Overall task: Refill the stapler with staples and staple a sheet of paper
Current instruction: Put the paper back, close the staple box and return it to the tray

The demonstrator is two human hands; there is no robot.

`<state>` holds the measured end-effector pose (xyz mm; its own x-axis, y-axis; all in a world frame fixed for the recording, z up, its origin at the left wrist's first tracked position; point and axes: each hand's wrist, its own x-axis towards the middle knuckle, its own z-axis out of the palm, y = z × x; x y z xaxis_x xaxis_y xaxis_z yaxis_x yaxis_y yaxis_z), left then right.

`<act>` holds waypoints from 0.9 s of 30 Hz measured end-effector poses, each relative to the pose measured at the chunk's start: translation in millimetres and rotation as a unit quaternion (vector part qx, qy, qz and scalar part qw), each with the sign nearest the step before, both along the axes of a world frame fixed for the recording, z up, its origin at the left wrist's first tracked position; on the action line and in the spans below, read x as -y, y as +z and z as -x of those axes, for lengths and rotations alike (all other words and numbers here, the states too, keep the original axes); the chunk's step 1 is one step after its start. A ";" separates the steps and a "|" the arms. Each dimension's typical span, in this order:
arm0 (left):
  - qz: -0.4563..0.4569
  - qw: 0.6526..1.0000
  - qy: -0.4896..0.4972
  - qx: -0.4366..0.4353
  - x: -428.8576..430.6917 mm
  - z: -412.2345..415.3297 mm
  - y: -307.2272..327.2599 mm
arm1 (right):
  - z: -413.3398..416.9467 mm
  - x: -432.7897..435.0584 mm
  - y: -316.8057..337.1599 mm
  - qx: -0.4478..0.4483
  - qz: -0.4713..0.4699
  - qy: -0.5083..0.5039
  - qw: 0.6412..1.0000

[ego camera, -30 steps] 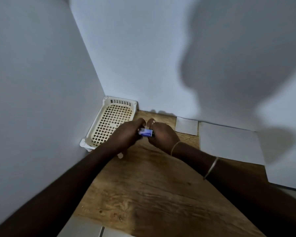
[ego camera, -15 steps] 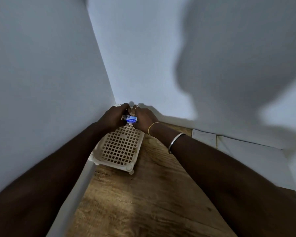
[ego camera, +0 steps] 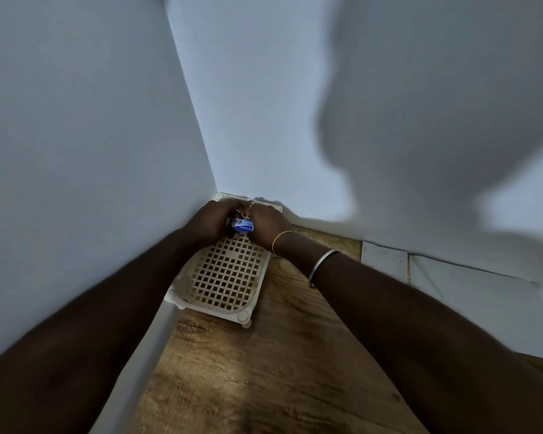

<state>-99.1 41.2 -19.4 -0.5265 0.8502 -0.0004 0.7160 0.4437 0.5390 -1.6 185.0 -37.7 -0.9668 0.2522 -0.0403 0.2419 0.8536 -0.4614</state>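
Hands meet over the far end of the cream perforated plastic basket [ego camera: 229, 277], tucked into the wall corner on the wood-grain tabletop [ego camera: 264, 371]. Your left hand [ego camera: 210, 222] and right hand [ego camera: 265, 225] both close on a small blue-and-white box [ego camera: 242, 227], likely the staples; fingers of each curl tight around its ends, only the label face showing between them. No stapler visible in the head view, so cannot tell where it is. White paper sheets [ego camera: 470, 296] lie flat along the right wall, well apart from the hands.

Judgement: you're at the box-opening step, early in the refill.

Tips:
- Hold the box body steady with the left, work the flap or sleeve with the right thumb and forefinger.
- Keep the opening level or tipped up so strips don't slide out.
- Stay over the basket; loose strips would land there, though fragments could drop through the grid holes.
- Lighting is dim and your shadow falls on the wall; pull the box nearer if you can't see the flap.
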 end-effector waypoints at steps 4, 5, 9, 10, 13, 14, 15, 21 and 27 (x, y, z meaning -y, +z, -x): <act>-0.035 0.999 0.008 0.000 5.0 -8.1 9.1 | -6.9 1.3 7.2 -0.023 -0.011 -0.016 1.000; -0.046 0.999 0.008 -0.006 7.2 -11.9 12.2 | -11.2 2.1 9.7 -0.035 -0.016 -0.022 0.999; -0.050 0.998 0.037 -0.028 21.9 -32.1 19.0 | -37.2 13.6 18.8 -0.058 -0.012 -0.033 0.998; -0.047 0.998 0.042 -0.026 27.1 -37.8 18.7 | -44.3 18.9 20.1 -0.061 -0.007 -0.033 0.998; -0.033 0.998 0.046 -0.024 41.5 -54.8 12.9 | -62.6 36.2 17.7 -0.052 0.018 -0.020 0.998; -0.027 0.998 0.046 -0.026 45.3 -59.7 10.5 | -67.4 40.8 15.4 -0.051 0.025 -0.014 0.998; -0.020 0.998 0.044 -0.027 48.4 -63.6 7.8 | -70.9 44.9 12.8 -0.051 0.029 -0.010 0.998; 0.020 0.998 0.065 -0.016 55.4 -71.7 -5.1 | -73.5 59.4 1.2 -0.025 0.017 -0.014 0.999; 0.035 0.995 0.098 -0.014 58.5 -74.7 -13.8 | -70.8 69.4 -5.2 -0.038 0.026 -0.043 0.998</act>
